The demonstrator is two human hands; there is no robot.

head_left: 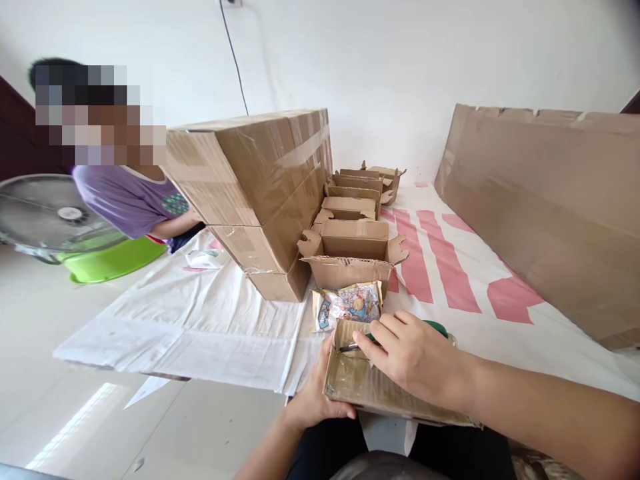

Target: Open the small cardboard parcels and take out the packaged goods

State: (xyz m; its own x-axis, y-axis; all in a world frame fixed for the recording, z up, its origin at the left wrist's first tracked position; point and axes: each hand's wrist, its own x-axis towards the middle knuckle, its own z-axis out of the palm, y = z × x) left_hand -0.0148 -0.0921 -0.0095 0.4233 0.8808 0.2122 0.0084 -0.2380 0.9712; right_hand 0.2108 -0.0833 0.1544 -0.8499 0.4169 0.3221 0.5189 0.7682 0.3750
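"Gripping what, just now?"

"With my right hand (407, 353), a green-handled tool (437, 327); it's wrapped in my fingers, index stretched toward the tip, which points left over the taped top of a cardboard box (375, 387). Whether it has gone through the tape, I can't tell."

"And the left?"

"My left hand (313, 395) grasps that box at its left end, thumb on the near side."

"Where's the box?"

"Above my lap, at the near edge of the cloth-covered table (240, 313). Just beyond it lies a printed packet (350, 304), then a row of open cartons (350, 272) running to the far wall (395, 80)."

"Either side?"

"Stacked cartons (280, 180) left, a large cardboard piece (540, 213) right, and a person in purple (115, 200) far left."
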